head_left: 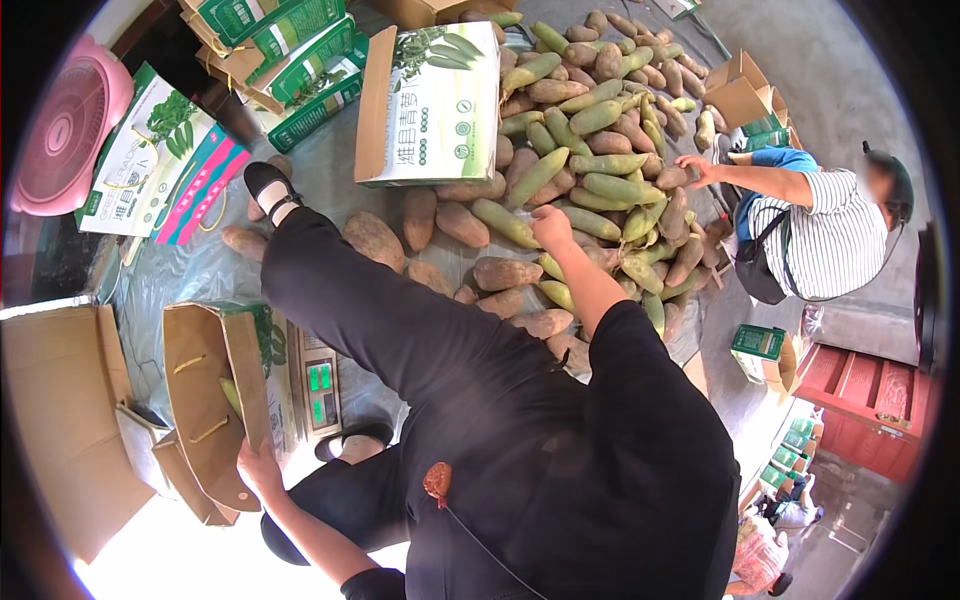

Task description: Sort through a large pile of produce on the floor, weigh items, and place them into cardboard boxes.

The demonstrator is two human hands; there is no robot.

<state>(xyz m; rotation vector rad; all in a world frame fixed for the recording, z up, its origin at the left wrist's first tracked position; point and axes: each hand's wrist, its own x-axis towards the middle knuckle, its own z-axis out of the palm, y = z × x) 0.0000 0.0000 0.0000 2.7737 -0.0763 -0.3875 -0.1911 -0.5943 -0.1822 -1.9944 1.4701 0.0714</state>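
Note:
My left hand (258,470) is closed on the edge of an open cardboard box (192,345) with yellow cord handles. Part of a green radish (231,396) shows inside that box, which rests by a digital scale (319,388) with green lit digits. On the right, my right hand (550,228) reaches to the near side of a big radish heap, its fingers curled at the end of a long green radish (503,222). The fingertips are partly hidden. Around it lie more green radishes and several brownish, soil-covered radishes (507,273).
A white-and-green printed carton (440,105) stands at the heap's left. Folded green cartons (300,70), a pink basket (75,125) and a large brown box (60,420) line the left. At right, a co-worker in a striped shirt (825,240) reaches into the heap.

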